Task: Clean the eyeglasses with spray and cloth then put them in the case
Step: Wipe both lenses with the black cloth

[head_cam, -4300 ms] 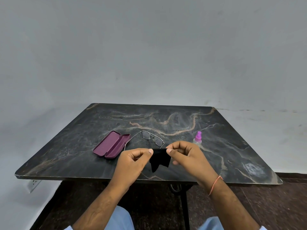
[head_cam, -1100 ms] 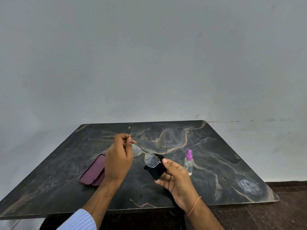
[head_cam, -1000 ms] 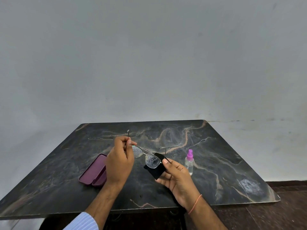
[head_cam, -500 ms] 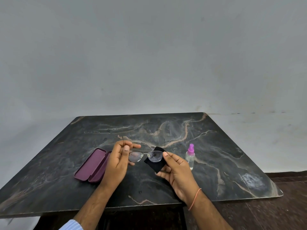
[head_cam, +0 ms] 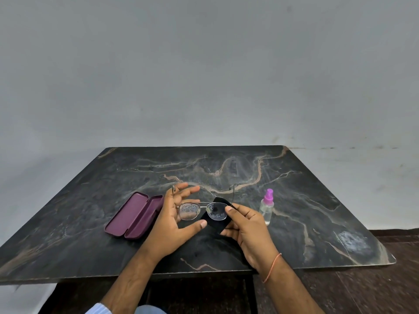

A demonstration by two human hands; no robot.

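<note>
The eyeglasses (head_cam: pixel 202 210) are held up above the dark marble table (head_cam: pixel 90 223), lenses facing the person and speckled with spray droplets. The left hand (head_cam: pixel 174 220) cups the left side of the frame, fingers spread and loosely bent behind that lens, thumb stretched out beneath it; one temple tip pokes up past the fingers. The right hand (head_cam: pixel 247 225) holds a black cloth (head_cam: pixel 214 225) behind the other lens, thumb pressed at the outer edge of the frame, fingers curled round the cloth from below. An orange thread circles the right wrist. On the table to the left lies the purple case (head_cam: pixel 136 216), lid open and flat. A small clear spray bottle (head_cam: pixel 267 207) with a pink top stands upright just to the right of the hands.
</note>
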